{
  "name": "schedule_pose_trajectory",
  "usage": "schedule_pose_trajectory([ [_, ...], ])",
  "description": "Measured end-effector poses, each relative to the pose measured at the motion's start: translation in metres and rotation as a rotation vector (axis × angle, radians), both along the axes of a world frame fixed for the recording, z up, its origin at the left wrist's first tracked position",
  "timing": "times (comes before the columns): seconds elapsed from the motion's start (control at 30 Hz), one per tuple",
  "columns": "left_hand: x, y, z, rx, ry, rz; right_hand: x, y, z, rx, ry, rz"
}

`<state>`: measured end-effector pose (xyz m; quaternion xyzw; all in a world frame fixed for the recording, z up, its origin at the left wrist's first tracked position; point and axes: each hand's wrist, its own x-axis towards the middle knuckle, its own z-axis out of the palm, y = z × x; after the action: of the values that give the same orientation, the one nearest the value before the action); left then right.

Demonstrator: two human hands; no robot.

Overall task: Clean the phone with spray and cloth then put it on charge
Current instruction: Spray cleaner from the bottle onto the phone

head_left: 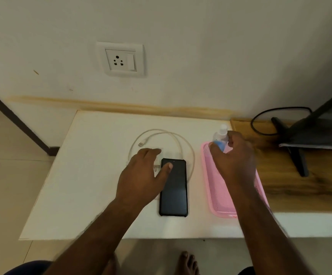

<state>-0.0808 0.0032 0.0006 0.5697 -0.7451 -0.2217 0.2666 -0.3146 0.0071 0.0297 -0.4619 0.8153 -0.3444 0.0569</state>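
A black phone [174,193] lies face up on the white table [86,185], screen dark. My left hand [143,175] rests over its top left corner, thumb on the screen, fingers spread over the white charger plug [158,161]. The white charging cable [183,143] loops behind the phone, its USB end free at the left. My right hand [234,157] wraps its fingers around a small clear spray bottle [220,135] with blue liquid, at the far end of the pink tray [218,197]. No cloth shows; the hand and forearm cover part of the tray.
A white wall socket with a switch [121,59] sits above the table. To the right lies a wooden shelf [292,175] carrying a dark monitor stand [296,153] and a black cable [260,120]. My bare foot [188,262] shows on the floor below.
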Motion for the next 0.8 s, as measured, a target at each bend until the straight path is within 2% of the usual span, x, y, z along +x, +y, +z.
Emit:
schedule_pose_trajectory([
  [0.07, 0.0, -0.002, 0.005, -0.015, 0.05, 0.047, 0.013, 0.001, 0.011, -0.11, 0.051, 0.057],
  [0.17, 0.0, -0.003, 0.016, -0.01, 0.205, 0.099, 0.04, 0.008, 0.021, -0.201, -0.036, 0.148],
  [0.37, 0.005, -0.008, 0.037, 0.105, 0.727, 0.079, 0.087, 0.014, 0.009, -0.006, -0.326, 0.54],
  [0.5, 0.009, -0.014, 0.042, 0.214, 0.995, -0.023, 0.09, 0.014, -0.003, 0.099, -0.436, 0.669],
  [0.63, 0.011, -0.017, 0.043, 0.344, 1.079, -0.079, 0.083, 0.01, -0.009, 0.132, -0.525, 0.712],
  [0.8, 0.011, -0.019, 0.041, 0.36, 1.024, -0.049, 0.083, 0.007, -0.011, 0.158, -0.432, 0.744],
])
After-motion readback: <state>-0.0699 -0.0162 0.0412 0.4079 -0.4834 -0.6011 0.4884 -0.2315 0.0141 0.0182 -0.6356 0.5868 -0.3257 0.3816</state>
